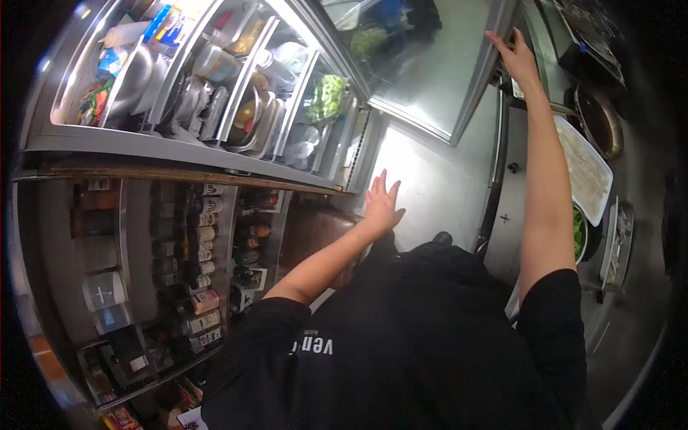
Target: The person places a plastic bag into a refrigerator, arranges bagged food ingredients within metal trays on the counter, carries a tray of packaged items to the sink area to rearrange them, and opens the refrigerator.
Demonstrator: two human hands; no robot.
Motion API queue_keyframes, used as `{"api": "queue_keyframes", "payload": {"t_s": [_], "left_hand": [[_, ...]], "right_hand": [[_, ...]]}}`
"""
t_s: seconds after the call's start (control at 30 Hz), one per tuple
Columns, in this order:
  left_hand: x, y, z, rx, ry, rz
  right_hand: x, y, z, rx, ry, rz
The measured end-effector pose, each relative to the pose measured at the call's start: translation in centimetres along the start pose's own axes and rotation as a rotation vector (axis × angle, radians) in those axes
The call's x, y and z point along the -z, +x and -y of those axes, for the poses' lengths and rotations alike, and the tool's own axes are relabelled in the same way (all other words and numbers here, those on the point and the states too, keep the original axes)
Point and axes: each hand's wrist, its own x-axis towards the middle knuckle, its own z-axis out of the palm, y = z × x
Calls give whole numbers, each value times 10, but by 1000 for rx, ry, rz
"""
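A glass fridge door (430, 79) with a metal frame stands swung open ahead of me. My right hand (517, 61) is stretched far forward and grips the door's outer edge, with thumb and fingers on either side of the frame. Low in the middle, my left hand (383, 206) hangs in the air with fingers spread and nothing in it. To its left is the lit fridge (208, 154), its shelves holding metal containers (129, 89), a bag of green leaves (326, 99), plastic tubs (215, 63) and a blue-and-yellow packet (166, 27).
Below the fridge, dark shelves hold rows of bottles (206, 233) and a white tub (104, 292). On the right, a steel counter carries a white tray (584, 168), a bowl of greens (579, 233), a round pan (600, 122) and a metal tray (618, 247).
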Motion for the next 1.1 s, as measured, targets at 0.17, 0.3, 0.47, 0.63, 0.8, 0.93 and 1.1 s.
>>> {"api": "queue_keyframes", "payload": {"t_s": [0.17,0.3,0.47,0.63,0.8,0.93,1.1], "left_hand": [[-15,-8,4,-10,20,6],[-38,3,15,-145,53,-137],[-18,29,-25,-56,-84,-81],[3,52,-46,-129,-325,-245],[-1,46,-12,131,-535,-287],[4,16,32,409,-396,-472],[14,11,90,553,-433,-420]], "right_hand": [[21,-21,44,-69,50,85],[42,-54,86,-170,23,148],[25,-119,90,16,189,203],[48,-158,98,127,447,797],[52,-164,67,-14,448,661],[41,-168,40,-57,424,679],[17,-187,41,-112,320,800]]}}
